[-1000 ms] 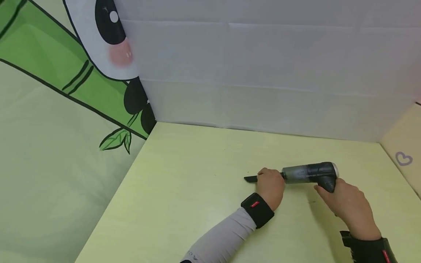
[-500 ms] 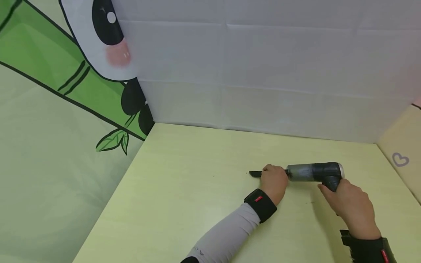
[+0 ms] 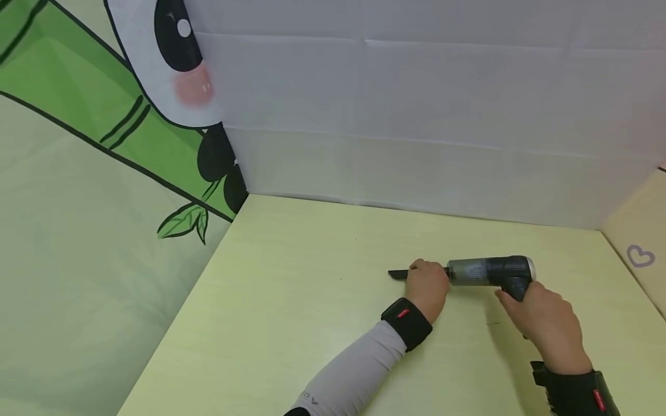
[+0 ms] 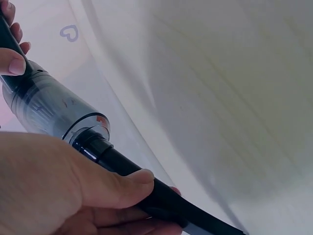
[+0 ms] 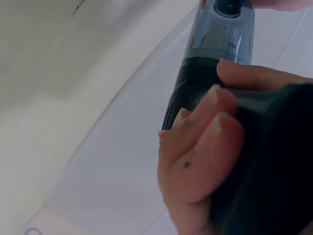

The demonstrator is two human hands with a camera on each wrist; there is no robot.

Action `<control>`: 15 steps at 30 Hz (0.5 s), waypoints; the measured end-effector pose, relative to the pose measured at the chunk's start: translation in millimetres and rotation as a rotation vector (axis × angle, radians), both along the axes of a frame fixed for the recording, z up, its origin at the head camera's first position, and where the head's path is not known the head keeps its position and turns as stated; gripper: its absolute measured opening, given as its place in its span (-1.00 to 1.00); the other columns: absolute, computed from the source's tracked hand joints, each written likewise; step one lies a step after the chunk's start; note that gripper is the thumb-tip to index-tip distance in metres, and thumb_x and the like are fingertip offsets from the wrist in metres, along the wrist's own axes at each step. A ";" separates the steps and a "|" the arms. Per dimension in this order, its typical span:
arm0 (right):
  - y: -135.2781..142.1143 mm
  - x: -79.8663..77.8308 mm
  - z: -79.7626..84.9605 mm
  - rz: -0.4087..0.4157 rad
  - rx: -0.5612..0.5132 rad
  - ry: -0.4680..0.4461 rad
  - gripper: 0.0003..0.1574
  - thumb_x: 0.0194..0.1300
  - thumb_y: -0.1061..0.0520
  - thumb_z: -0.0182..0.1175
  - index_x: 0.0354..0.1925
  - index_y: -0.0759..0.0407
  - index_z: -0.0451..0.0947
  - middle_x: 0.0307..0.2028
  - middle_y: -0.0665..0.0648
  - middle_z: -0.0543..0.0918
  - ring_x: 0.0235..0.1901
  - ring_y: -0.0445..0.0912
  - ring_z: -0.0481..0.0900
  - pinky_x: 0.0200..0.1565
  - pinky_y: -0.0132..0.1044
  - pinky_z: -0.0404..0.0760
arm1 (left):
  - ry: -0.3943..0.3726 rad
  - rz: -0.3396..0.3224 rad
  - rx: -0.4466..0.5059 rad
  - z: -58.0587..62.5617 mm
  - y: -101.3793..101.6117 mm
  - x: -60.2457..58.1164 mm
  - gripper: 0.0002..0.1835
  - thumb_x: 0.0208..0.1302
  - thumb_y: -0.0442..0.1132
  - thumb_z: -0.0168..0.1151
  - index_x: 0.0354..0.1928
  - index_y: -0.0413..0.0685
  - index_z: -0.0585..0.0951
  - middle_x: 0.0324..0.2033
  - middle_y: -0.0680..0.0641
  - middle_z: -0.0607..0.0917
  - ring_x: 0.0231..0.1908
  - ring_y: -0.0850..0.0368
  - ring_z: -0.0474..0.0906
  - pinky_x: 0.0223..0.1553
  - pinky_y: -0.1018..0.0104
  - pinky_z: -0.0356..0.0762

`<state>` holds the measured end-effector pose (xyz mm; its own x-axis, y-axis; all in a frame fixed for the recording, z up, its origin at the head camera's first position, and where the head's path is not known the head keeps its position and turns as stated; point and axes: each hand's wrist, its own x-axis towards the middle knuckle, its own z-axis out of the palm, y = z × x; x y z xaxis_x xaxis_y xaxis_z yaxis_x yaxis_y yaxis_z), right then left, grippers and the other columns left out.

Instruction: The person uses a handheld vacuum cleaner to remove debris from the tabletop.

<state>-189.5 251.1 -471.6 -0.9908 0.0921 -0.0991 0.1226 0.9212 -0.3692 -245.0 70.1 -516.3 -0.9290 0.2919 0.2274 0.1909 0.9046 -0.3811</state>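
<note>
A handheld vacuum cleaner [image 3: 472, 273] with a clear dust cup and dark body is held roughly level above the table, its front pointing left. My right hand [image 3: 554, 323] grips its dark handle; in the right wrist view the fingers [image 5: 195, 161] curl round it. My left hand [image 3: 428, 290] holds the slim black nozzle [image 3: 398, 274] just in front of the dust cup. Up close in the left wrist view, the left thumb [image 4: 132, 183] presses the nozzle from one side with fingers beneath. The nozzle's slanted tip sticks out past the left hand.
The pale yellow table [image 3: 291, 300] stretches under both hands. Behind it rises a light grey cloth wall [image 3: 416, 115]. A panel with a purple heart [image 3: 640, 256] borders the right, and a panda-and-bamboo printed sheet [image 3: 78, 260] the left.
The vacuum cleaner and both hands shift slightly right, then back left. The nozzle end sits a little higher than a second ago. Both grips stay the same.
</note>
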 end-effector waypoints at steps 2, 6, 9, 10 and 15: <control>-0.2 1.9 0.6 -0.001 -0.002 -0.003 -0.08 0.17 -0.55 -0.18 -0.48 0.32 0.33 -0.71 0.15 0.42 -0.74 -0.01 0.38 -0.75 -0.16 0.35 | 0.002 0.002 0.005 1.7 -0.2 2.4 -0.75 0.32 0.00 0.06 -0.12 0.13 0.63 -0.27 0.07 0.67 -0.26 0.10 0.55 -0.48 0.44 0.57; 3.4 7.7 2.4 -0.015 -0.007 -0.013 -0.03 0.13 -0.59 -0.20 -0.45 0.34 0.33 -0.70 0.14 0.43 -0.74 0.00 0.38 -0.75 -0.16 0.35 | 0.003 -0.015 0.002 4.3 2.0 7.6 -0.76 0.31 0.00 0.07 -0.12 0.13 0.64 -0.28 0.08 0.68 -0.26 0.10 0.55 -0.48 0.44 0.57; 7.6 12.3 4.0 -0.028 -0.007 -0.019 0.00 0.12 -0.61 -0.21 -0.43 0.35 0.32 -0.70 0.14 0.43 -0.73 0.00 0.38 -0.74 -0.16 0.34 | 0.002 -0.034 0.005 5.0 5.6 10.5 -0.76 0.31 -0.01 0.07 -0.12 0.13 0.64 -0.28 0.08 0.68 -0.25 0.10 0.55 -0.47 0.44 0.58; 9.0 13.5 4.5 -0.031 -0.005 -0.018 -0.01 0.12 -0.60 -0.20 -0.43 0.35 0.32 -0.70 0.14 0.43 -0.72 0.00 0.38 -0.74 -0.16 0.34 | 0.003 -0.037 0.009 5.2 6.8 11.2 -0.76 0.30 -0.01 0.07 -0.12 0.13 0.64 -0.28 0.08 0.68 -0.25 0.10 0.55 -0.48 0.44 0.58; 15.2 17.2 5.0 -0.029 0.013 -0.011 -0.05 0.15 -0.57 -0.19 -0.43 0.34 0.33 -0.70 0.13 0.43 -0.71 0.00 0.39 -0.73 -0.16 0.34 | -0.014 -0.040 0.009 3.9 13.4 13.4 -0.75 0.31 0.01 0.07 -0.10 0.14 0.62 -0.26 0.09 0.67 -0.24 0.11 0.55 -0.48 0.45 0.57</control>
